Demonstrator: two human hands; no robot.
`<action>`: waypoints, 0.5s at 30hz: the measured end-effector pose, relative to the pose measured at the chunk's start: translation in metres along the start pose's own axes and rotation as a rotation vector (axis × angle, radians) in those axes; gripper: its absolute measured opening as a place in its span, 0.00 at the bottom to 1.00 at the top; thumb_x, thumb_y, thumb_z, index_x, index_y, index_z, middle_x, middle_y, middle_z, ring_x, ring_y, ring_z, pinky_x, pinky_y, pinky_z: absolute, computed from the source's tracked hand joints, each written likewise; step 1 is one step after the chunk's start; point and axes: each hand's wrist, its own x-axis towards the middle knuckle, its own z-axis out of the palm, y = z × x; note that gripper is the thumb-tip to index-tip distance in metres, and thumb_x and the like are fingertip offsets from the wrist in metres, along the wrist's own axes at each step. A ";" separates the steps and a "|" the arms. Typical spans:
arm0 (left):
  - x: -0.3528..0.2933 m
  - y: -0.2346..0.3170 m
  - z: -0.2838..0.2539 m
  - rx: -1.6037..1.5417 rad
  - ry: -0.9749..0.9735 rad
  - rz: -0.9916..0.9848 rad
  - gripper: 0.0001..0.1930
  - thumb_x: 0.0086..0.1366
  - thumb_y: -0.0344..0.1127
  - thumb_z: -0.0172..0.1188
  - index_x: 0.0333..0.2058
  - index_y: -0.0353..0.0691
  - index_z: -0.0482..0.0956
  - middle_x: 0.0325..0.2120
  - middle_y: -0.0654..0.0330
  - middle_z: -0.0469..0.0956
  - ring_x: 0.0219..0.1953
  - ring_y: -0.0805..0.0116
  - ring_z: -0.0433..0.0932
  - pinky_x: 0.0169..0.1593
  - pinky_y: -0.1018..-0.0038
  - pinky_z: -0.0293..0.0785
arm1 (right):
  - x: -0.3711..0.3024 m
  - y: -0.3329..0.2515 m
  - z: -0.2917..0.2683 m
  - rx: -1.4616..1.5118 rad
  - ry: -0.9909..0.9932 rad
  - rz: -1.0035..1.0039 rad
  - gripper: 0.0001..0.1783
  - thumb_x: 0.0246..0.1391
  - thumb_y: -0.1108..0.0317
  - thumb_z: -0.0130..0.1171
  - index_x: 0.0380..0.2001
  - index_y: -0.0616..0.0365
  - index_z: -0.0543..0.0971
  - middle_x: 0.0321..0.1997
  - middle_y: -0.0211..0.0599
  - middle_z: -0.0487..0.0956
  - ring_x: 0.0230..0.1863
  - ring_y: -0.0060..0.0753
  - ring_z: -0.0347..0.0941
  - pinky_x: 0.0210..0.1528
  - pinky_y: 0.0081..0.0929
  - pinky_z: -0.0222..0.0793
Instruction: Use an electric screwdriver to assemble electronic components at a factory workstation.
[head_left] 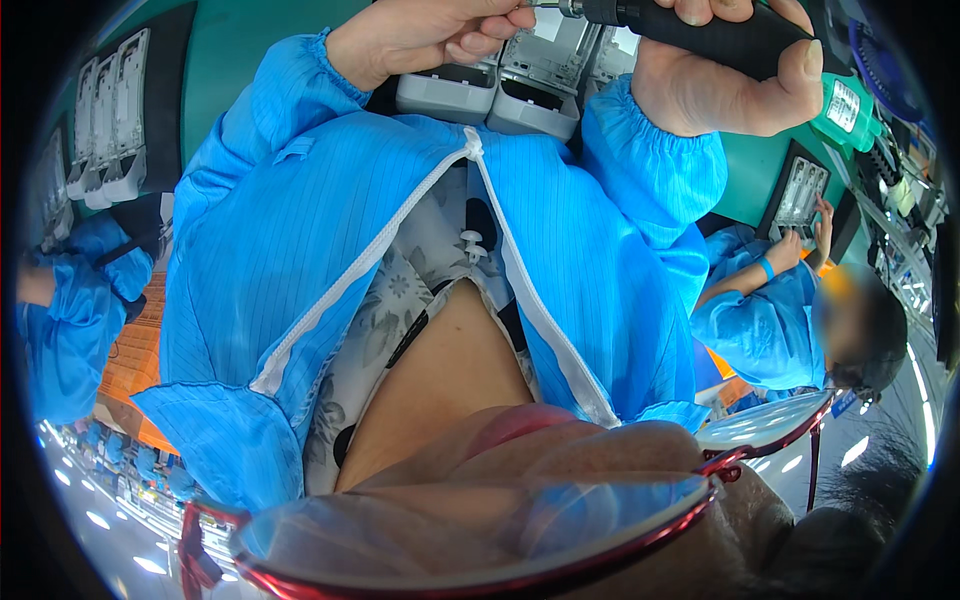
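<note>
My right hand (pixel 725 90) is wrapped round a thick black electric screwdriver (pixel 745 42), which lies nearly level with its metal tip pointing left. At that tip, my left hand (pixel 440 38) has its fingers pinched together; anything small between them is hidden at the upper edge. Just below the hands stand several white and grey plastic housings (pixel 538 100), with hollow insides showing. To the right of my right hand is a green bottle (pixel 850 112) with a white label.
Another row of white housings (pixel 112 115) lies on a black mat at the left of the green bench (pixel 225 60). At right, a co-worker in blue (pixel 760 310) handles a white housing (pixel 800 192). A second person's blue sleeve (pixel 75 310) shows at left.
</note>
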 end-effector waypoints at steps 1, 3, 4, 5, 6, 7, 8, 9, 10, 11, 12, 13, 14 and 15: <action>0.000 0.000 0.000 -0.013 0.010 -0.011 0.18 0.80 0.44 0.51 0.43 0.33 0.79 0.24 0.66 0.71 0.21 0.77 0.64 0.22 0.80 0.58 | 0.000 0.000 0.001 0.000 0.000 0.002 0.23 0.67 0.46 0.52 0.51 0.54 0.76 0.30 0.37 0.77 0.27 0.32 0.70 0.34 0.37 0.71; 0.000 -0.001 -0.002 0.001 0.005 0.003 0.18 0.80 0.44 0.50 0.43 0.33 0.80 0.24 0.66 0.71 0.21 0.77 0.64 0.22 0.80 0.57 | 0.000 -0.001 0.002 -0.030 -0.001 0.005 0.23 0.66 0.46 0.53 0.50 0.54 0.76 0.30 0.37 0.77 0.27 0.33 0.70 0.34 0.37 0.71; 0.001 -0.002 -0.003 0.016 0.001 0.016 0.19 0.80 0.44 0.50 0.43 0.32 0.80 0.24 0.66 0.72 0.21 0.77 0.64 0.22 0.80 0.57 | 0.001 -0.001 0.003 -0.031 0.001 0.007 0.23 0.66 0.46 0.53 0.50 0.54 0.76 0.30 0.37 0.77 0.27 0.33 0.70 0.34 0.37 0.71; 0.001 -0.003 -0.004 0.015 0.001 0.014 0.19 0.80 0.44 0.50 0.43 0.32 0.80 0.24 0.66 0.72 0.21 0.77 0.64 0.22 0.80 0.57 | 0.001 -0.001 0.004 -0.032 0.007 0.019 0.23 0.66 0.46 0.53 0.50 0.54 0.76 0.30 0.37 0.77 0.27 0.33 0.70 0.34 0.37 0.71; 0.000 -0.003 -0.004 0.016 0.000 0.027 0.19 0.80 0.44 0.50 0.43 0.32 0.80 0.24 0.65 0.72 0.21 0.77 0.64 0.22 0.80 0.57 | 0.001 -0.001 0.005 -0.033 0.013 0.032 0.23 0.66 0.45 0.53 0.50 0.54 0.76 0.30 0.37 0.77 0.27 0.32 0.70 0.33 0.38 0.71; 0.000 -0.003 -0.003 0.018 0.000 0.041 0.19 0.80 0.44 0.50 0.43 0.31 0.81 0.24 0.65 0.73 0.21 0.77 0.64 0.22 0.80 0.57 | 0.001 -0.001 0.005 -0.033 0.013 0.034 0.23 0.66 0.45 0.53 0.50 0.54 0.76 0.30 0.37 0.77 0.27 0.32 0.70 0.33 0.38 0.71; 0.001 -0.004 -0.004 0.016 0.001 0.041 0.19 0.80 0.44 0.50 0.43 0.31 0.81 0.24 0.65 0.73 0.21 0.77 0.64 0.22 0.80 0.57 | 0.002 0.000 0.005 -0.036 0.009 0.037 0.23 0.66 0.45 0.53 0.50 0.54 0.76 0.29 0.37 0.77 0.27 0.32 0.70 0.33 0.38 0.71; 0.001 -0.004 -0.004 0.031 -0.002 0.061 0.19 0.79 0.44 0.51 0.43 0.31 0.81 0.24 0.65 0.73 0.21 0.77 0.64 0.22 0.80 0.57 | 0.002 0.000 0.006 -0.038 0.005 0.039 0.23 0.66 0.45 0.53 0.50 0.54 0.76 0.29 0.37 0.77 0.27 0.32 0.70 0.33 0.37 0.71; 0.002 -0.004 -0.004 0.045 -0.008 0.079 0.19 0.79 0.44 0.51 0.43 0.31 0.81 0.24 0.65 0.73 0.21 0.77 0.65 0.22 0.80 0.57 | 0.002 0.000 0.005 -0.040 0.006 0.042 0.23 0.66 0.45 0.53 0.50 0.54 0.76 0.29 0.37 0.77 0.27 0.32 0.70 0.33 0.37 0.71; 0.002 -0.004 -0.003 0.042 -0.008 0.078 0.19 0.79 0.44 0.51 0.43 0.31 0.81 0.24 0.65 0.73 0.21 0.77 0.65 0.22 0.80 0.57 | 0.003 0.000 0.005 -0.057 0.009 0.035 0.23 0.66 0.45 0.53 0.50 0.53 0.76 0.29 0.36 0.77 0.27 0.32 0.70 0.33 0.37 0.70; 0.003 -0.002 -0.002 0.041 -0.007 0.076 0.19 0.79 0.44 0.51 0.42 0.30 0.81 0.24 0.65 0.73 0.21 0.77 0.65 0.22 0.80 0.57 | 0.004 0.000 0.005 -0.074 0.011 0.028 0.23 0.66 0.45 0.53 0.50 0.53 0.75 0.29 0.36 0.77 0.27 0.32 0.70 0.33 0.37 0.70; 0.003 -0.002 -0.002 0.039 -0.005 0.075 0.20 0.79 0.44 0.52 0.42 0.30 0.81 0.24 0.65 0.73 0.21 0.77 0.65 0.22 0.80 0.57 | 0.005 0.000 0.004 -0.073 0.011 0.032 0.23 0.66 0.45 0.53 0.50 0.53 0.75 0.29 0.36 0.77 0.27 0.32 0.70 0.33 0.37 0.70; 0.002 -0.001 -0.002 0.036 -0.001 0.075 0.20 0.79 0.44 0.52 0.42 0.30 0.81 0.24 0.65 0.73 0.21 0.77 0.65 0.22 0.80 0.57 | 0.005 0.000 0.004 -0.067 0.002 0.034 0.23 0.66 0.45 0.53 0.50 0.53 0.75 0.29 0.36 0.76 0.26 0.32 0.70 0.33 0.37 0.70; 0.002 0.000 -0.002 0.044 0.006 0.071 0.20 0.79 0.45 0.52 0.42 0.31 0.81 0.24 0.65 0.73 0.21 0.76 0.65 0.22 0.80 0.58 | 0.006 0.000 0.003 -0.061 -0.008 0.037 0.24 0.66 0.45 0.53 0.50 0.53 0.75 0.29 0.36 0.76 0.26 0.32 0.70 0.33 0.37 0.70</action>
